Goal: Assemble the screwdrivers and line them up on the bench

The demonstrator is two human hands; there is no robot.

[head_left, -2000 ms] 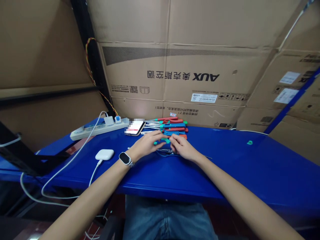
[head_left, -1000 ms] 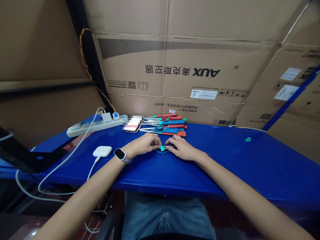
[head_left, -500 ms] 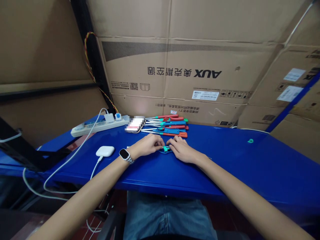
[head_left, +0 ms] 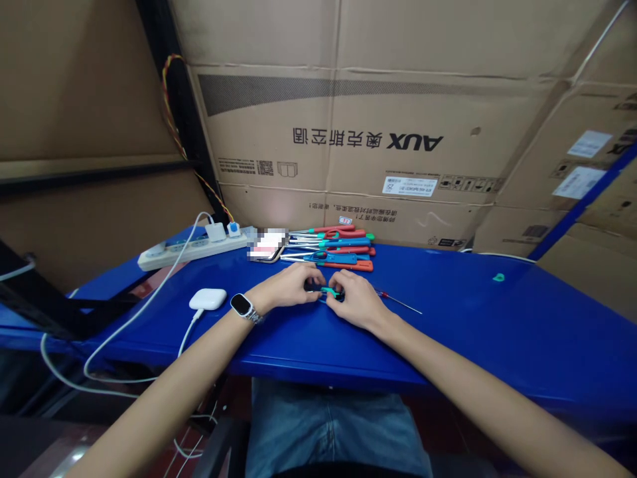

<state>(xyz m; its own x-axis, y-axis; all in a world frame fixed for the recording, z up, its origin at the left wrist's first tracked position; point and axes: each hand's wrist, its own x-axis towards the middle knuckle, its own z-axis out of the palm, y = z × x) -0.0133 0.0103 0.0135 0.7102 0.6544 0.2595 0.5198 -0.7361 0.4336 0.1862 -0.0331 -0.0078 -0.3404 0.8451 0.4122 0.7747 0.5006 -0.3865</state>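
Both my hands meet at mid-table over a small green plastic part (head_left: 330, 291) with blue beside it, probably a piece of a long-necked lighter. My left hand (head_left: 297, 283), wearing a watch, curls its thumb and fingers around the left end of the work. From the other side, my right hand (head_left: 354, 297) pinches the green part. Fingers cover much of what they hold. A thin metal rod with a red piece (head_left: 401, 303) lies just right of my right hand. Behind the hands lie several long-necked lighters (head_left: 348, 250) with red and blue handles and metal tubes.
A phone (head_left: 269, 245) lies left of the lighters, near a white power strip (head_left: 196, 248) with plugs. A white earphone case (head_left: 208, 299) with a cable sits at left. A small green loop (head_left: 498, 277) lies at right. Cardboard (head_left: 378, 99) walls the table's back.
My fingers have shifted around the green part, with the left thumb and fingers wider apart. My right hand moved slightly left, and the rod with the red piece now shows beside it.
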